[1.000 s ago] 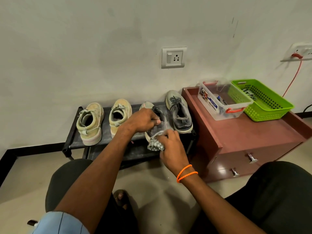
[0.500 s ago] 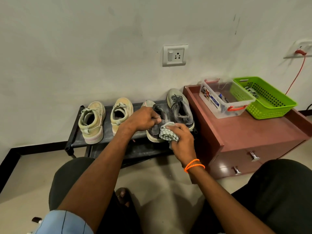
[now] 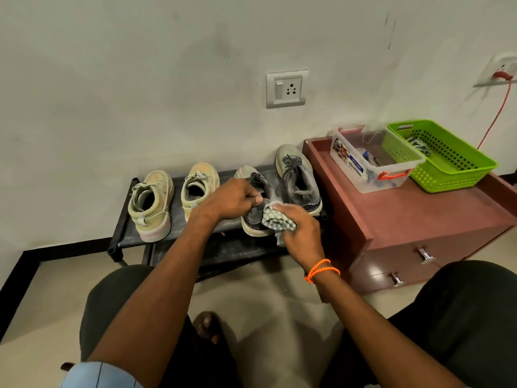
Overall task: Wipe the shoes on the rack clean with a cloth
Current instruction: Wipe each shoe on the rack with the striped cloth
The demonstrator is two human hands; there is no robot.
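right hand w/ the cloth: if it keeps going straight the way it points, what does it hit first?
The right hand points up and left toward the wall, with the cloth pressed on the grey shoe that the left hand steadies. That shoe's heel and side likely comes first. Depth is unclear from this view.

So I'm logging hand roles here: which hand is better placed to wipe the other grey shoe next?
The right hand: it already holds the cloth, and that grey shoe sits just beyond it. The left hand grips the shoe being wiped.
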